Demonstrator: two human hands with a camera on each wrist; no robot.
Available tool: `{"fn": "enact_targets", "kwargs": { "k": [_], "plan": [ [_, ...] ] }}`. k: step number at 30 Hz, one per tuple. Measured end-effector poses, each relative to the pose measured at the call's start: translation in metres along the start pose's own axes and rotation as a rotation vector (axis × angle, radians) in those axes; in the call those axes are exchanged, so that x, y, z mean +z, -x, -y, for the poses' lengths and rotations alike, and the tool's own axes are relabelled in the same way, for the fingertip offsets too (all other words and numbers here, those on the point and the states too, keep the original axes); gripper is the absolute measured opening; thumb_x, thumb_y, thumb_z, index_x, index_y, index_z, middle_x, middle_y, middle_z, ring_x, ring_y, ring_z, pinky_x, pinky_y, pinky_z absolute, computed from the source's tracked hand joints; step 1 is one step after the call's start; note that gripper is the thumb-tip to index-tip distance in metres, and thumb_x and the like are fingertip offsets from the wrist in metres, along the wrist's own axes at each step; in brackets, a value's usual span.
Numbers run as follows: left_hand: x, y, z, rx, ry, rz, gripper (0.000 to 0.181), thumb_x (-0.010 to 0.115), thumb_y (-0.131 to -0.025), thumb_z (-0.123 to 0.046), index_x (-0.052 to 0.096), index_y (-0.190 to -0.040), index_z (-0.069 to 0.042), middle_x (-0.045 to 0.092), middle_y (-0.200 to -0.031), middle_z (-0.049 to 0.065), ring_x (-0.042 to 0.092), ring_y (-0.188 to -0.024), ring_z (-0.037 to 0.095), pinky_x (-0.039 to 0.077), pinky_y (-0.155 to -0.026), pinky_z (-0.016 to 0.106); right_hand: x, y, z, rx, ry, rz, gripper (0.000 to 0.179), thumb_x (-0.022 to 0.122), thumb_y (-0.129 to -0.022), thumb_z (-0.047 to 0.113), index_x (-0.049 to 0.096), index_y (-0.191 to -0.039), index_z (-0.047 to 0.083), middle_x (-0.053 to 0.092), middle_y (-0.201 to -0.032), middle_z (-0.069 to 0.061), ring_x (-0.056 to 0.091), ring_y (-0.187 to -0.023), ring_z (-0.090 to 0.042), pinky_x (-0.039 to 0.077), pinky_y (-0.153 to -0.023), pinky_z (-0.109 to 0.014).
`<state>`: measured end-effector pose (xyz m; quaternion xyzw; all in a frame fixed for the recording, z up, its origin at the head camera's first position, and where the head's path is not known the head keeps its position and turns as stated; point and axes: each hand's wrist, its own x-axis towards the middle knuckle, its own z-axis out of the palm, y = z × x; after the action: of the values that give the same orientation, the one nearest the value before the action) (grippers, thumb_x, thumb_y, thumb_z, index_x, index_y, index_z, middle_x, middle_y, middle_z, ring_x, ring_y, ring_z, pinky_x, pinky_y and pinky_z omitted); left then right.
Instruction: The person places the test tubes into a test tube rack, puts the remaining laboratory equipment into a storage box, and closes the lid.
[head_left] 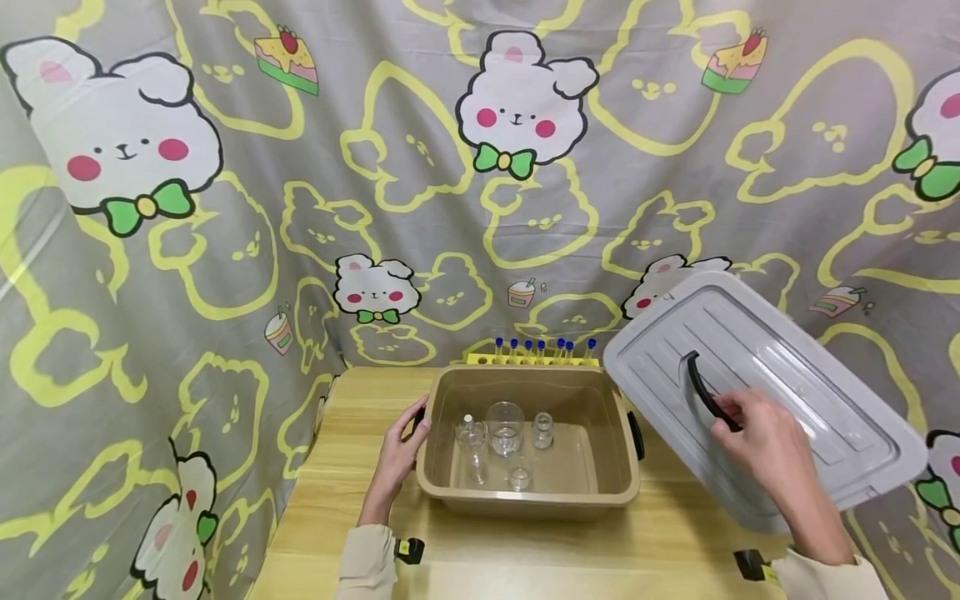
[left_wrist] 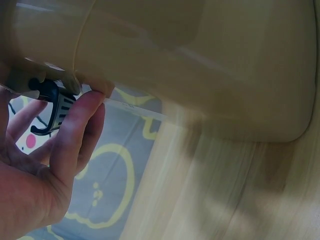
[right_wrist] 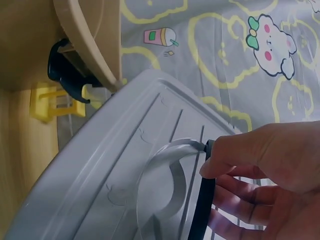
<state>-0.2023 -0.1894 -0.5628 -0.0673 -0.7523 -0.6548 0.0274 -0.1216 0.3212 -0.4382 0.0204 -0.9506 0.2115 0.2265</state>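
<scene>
A brown plastic storage bin (head_left: 525,498) stands uncovered on the table. Inside, towards its left, are clear glass vessels: a wide beaker (head_left: 505,429), small jars (head_left: 543,430) and a tall narrow one (head_left: 476,454). My left hand (head_left: 401,450) is at the bin's left side, its bent fingers round the black latch (left_wrist: 60,110). To the right of the bin, my right hand (head_left: 768,437) grips the black handle (head_left: 705,387) of the grey lid (head_left: 810,375), which hangs tilted in the air. In the right wrist view, thumb and fingers pinch that handle.
Behind the bin, a yellow rack (head_left: 480,359) carries several blue-capped test tubes (head_left: 513,348). Another black latch (head_left: 636,435) hangs on the bin's right side. A patterned grey curtain (head_left: 420,225) surrounds the wooden table (head_left: 360,417).
</scene>
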Motion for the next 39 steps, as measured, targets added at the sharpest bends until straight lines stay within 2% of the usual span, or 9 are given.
{"fn": "enact_targets", "kwargs": {
  "k": [9,16,24,28,34,39],
  "plan": [
    [0.000,0.001,0.003,-0.011,0.019,0.005,0.046,0.059,-0.106,-0.018,0.053,-0.150,-0.008,0.044,-0.157,0.016,0.041,-0.143,0.035,0.047,-0.100,0.025,0.005,-0.005,0.012,-0.084,0.022,-0.011,0.022,0.074,-0.068,-0.001,0.073,-0.090,0.003,0.063,-0.083,-0.006,0.063,-0.072,-0.031,0.046,-0.056,-0.047],
    [0.000,0.002,0.004,-0.017,0.007,-0.011,0.045,0.059,-0.106,-0.018,0.054,-0.150,-0.009,0.044,-0.157,0.017,0.044,-0.140,0.037,0.049,-0.099,0.027,0.012,-0.013,0.021,-0.136,0.040,-0.018,0.022,0.074,-0.069,0.000,0.074,-0.091,0.003,0.063,-0.085,-0.006,0.063,-0.071,-0.031,0.047,-0.053,-0.050],
    [0.001,0.004,0.002,-0.042,0.030,0.005,0.047,0.059,-0.106,-0.019,0.051,-0.152,-0.010,0.043,-0.156,0.019,0.054,-0.127,0.044,0.058,-0.085,0.038,0.027,-0.010,0.027,-0.138,0.049,-0.017,0.024,0.077,-0.068,-0.003,0.074,-0.091,0.005,0.060,-0.084,-0.002,0.043,-0.058,-0.013,0.033,-0.043,-0.029],
    [0.001,0.003,0.002,-0.037,0.035,0.006,0.047,0.059,-0.106,-0.019,0.051,-0.152,-0.009,0.043,-0.157,0.019,0.053,-0.129,0.043,0.057,-0.086,0.034,0.035,-0.010,0.034,-0.183,0.046,-0.041,0.023,0.077,-0.067,-0.004,0.075,-0.088,0.006,0.060,-0.082,0.000,0.046,-0.059,-0.014,0.036,-0.044,-0.030],
    [0.000,0.000,0.003,-0.006,0.038,0.006,0.045,0.059,-0.106,-0.017,0.053,-0.150,-0.007,0.045,-0.157,0.017,0.042,-0.142,0.034,0.047,-0.097,0.020,0.043,-0.011,0.045,-0.230,0.046,-0.065,0.023,0.077,-0.066,-0.005,0.074,-0.085,0.007,0.059,-0.082,0.000,0.052,-0.060,-0.019,0.038,-0.044,-0.034],
    [-0.001,0.000,0.002,-0.013,0.050,0.006,0.045,0.059,-0.106,-0.017,0.053,-0.150,-0.007,0.044,-0.157,0.017,0.046,-0.137,0.038,0.049,-0.093,0.022,0.049,-0.012,0.052,-0.252,0.054,-0.043,0.024,0.079,-0.067,-0.004,0.074,-0.088,0.006,0.058,-0.082,0.000,0.049,-0.060,-0.016,0.037,-0.044,-0.030]
  ]
}}
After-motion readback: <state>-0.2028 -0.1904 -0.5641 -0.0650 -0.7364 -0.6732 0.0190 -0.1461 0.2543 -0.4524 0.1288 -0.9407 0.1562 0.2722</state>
